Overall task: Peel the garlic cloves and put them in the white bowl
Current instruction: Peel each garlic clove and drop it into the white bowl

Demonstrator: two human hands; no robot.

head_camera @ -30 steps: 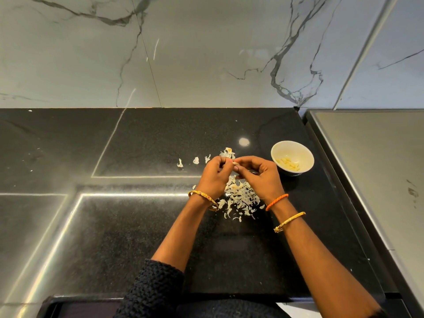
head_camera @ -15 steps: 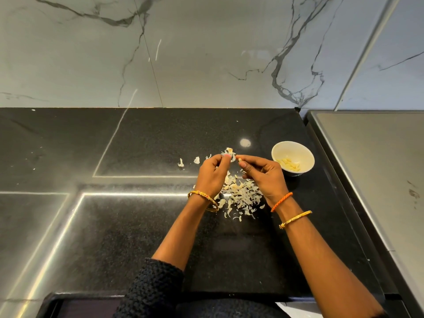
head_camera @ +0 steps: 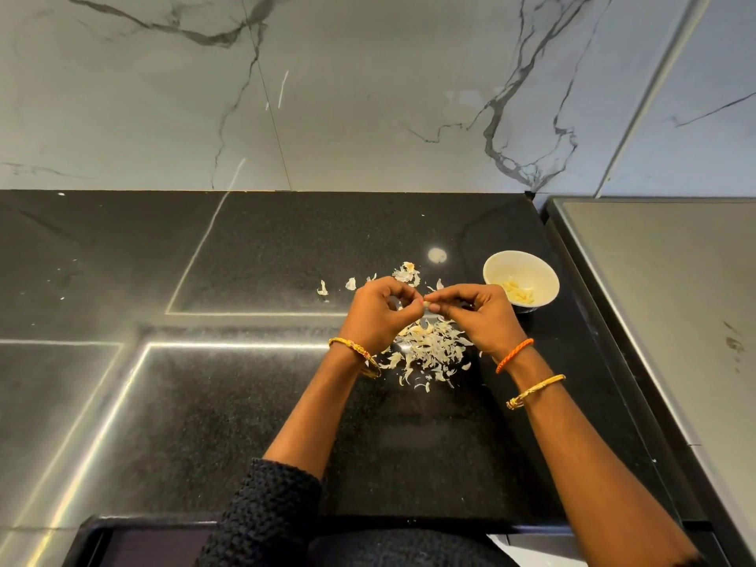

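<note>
A small pale garlic clove (head_camera: 426, 305) is pinched between the fingertips of both hands above the black counter. My left hand (head_camera: 378, 315) holds it from the left with curled fingers. My right hand (head_camera: 480, 317) pinches it from the right. A heap of white garlic skins (head_camera: 429, 349) lies on the counter just below and between the hands. The white bowl (head_camera: 520, 280) stands to the right of my right hand, with several peeled yellowish cloves (head_camera: 518, 295) inside.
More loose skins (head_camera: 407, 274) and small scraps (head_camera: 323, 288) lie beyond the hands. A grey raised surface (head_camera: 675, 304) borders the black counter (head_camera: 245, 403) on the right. A marble wall (head_camera: 327, 96) rises behind. The counter's front edge is near my body.
The hands parted slightly half a second ago and have come back together at the fingertips on the clove. The bowl and the skins heap stay where they were.
</note>
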